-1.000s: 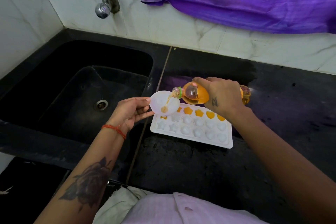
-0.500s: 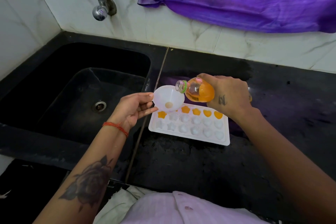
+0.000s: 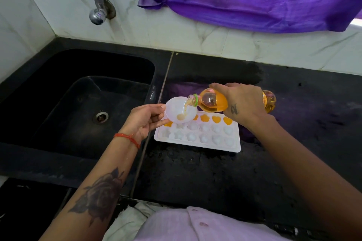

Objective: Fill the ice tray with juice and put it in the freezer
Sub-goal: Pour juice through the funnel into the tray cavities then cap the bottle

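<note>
Countertop [image 3: 195,172]: bottle [image 3: 212,101] sideways, mouth leftward.

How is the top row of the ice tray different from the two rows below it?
In the ice tray, the far row holds orange juice; the two near rows look white and empty. The funnel hides part of the far row; the near rows mostly show. Both have little shaped moulds.

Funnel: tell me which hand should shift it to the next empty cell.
Left. The left hand already grips the funnel over the tray; the right hand is tilting the bottle.
</note>
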The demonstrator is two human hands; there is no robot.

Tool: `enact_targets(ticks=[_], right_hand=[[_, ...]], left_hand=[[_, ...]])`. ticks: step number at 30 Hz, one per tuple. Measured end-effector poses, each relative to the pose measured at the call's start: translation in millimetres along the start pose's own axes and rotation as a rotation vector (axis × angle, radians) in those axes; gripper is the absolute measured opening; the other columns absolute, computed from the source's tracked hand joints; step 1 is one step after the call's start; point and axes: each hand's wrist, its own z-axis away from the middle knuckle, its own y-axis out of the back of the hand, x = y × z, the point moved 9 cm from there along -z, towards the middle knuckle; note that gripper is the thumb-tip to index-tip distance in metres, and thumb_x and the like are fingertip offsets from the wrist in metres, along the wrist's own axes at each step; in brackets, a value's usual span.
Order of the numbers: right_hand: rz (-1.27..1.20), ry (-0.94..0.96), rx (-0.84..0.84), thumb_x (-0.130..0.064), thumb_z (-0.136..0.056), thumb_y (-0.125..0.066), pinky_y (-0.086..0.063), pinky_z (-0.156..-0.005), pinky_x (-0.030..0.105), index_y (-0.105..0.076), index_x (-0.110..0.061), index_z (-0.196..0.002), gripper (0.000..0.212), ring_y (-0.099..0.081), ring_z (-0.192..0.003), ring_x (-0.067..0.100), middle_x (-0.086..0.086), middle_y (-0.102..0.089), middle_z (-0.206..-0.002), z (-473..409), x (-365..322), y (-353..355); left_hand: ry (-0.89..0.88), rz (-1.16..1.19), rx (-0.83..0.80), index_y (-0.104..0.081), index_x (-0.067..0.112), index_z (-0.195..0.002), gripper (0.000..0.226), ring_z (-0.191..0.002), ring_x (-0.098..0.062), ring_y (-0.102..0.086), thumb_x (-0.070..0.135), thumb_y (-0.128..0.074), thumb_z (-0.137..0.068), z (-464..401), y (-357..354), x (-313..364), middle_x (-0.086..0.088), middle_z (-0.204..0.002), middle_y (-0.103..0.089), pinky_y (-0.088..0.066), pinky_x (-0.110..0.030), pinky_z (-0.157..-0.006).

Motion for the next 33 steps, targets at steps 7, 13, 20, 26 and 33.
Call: enact_targets(ticks=[7,13,20,26,33], right_hand=[[-0.013,-0.008,0.005,-0.031,-0.081,-0.068,-0.035,-0.060,0.025,-0.038,-0.038,-0.134,0.062,-0.063,-0.092,0.024,-0.002,-0.066,-0.103,-0.9,0.8,2.2],[-0.067,-0.044,-0.015,-0.037,-0.080,-0.068,-0.032,-0.060,0.025,-0.038,-0.043,-0.132,0.060,-0.062,-0.089,0.021,-0.006,-0.066,-0.096,0.2,3.8,4.3],[-0.099,-0.072,-0.019,-0.038,-0.078,-0.069,-0.034,-0.061,0.025,-0.038,-0.044,-0.133,0.063,-0.062,-0.088,0.021,-0.008,-0.067,-0.094,7.4,11.8,5.5],[-0.039,-0.085,-0.016,-0.035,-0.077,-0.069,-0.030,-0.059,0.026,-0.037,-0.044,-0.133,0.065,-0.062,-0.090,0.022,-0.008,-0.066,-0.099,15.5,22.2,0.7],[0.010,-0.088,-0.029,-0.037,-0.081,-0.066,-0.041,-0.062,0.027,-0.038,-0.040,-0.132,0.058,-0.064,-0.089,0.025,-0.004,-0.066,-0.100,23.0,29.2,-6.7]], left_hand=[[-0.005,0.007,0.011,-0.068,0.000,-0.090,0.010,-0.048,-0.006,-0.061,-0.002,-0.064,-0.082,1.1,-0.2,0.2,-0.008,-0.067,-0.066,-0.056,-0.027,-0.049],[-0.017,0.008,-0.005,-0.068,-0.001,-0.095,0.014,-0.048,-0.005,-0.061,-0.002,-0.063,-0.082,0.8,-2.2,3.4,-0.008,-0.070,-0.065,-0.059,-0.029,-0.054],[-0.009,0.013,-0.061,-0.068,0.001,-0.088,0.008,-0.046,-0.005,-0.060,-0.002,-0.063,-0.081,2.0,-18.1,3.6,-0.001,-0.051,-0.064,-0.055,-0.025,-0.049],[0.023,-0.021,-0.101,-0.069,-0.001,-0.095,0.014,-0.060,-0.011,-0.058,-0.001,-0.064,-0.082,0.4,-33.0,-7.9,-0.002,-0.053,-0.065,-0.056,-0.025,-0.051],[0.049,-0.030,-0.101,-0.069,0.001,-0.087,0.008,-0.046,-0.005,-0.060,-0.002,-0.063,-0.082,-2.1,-40.6,-15.5,-0.002,-0.054,-0.067,-0.056,-0.025,-0.050]])
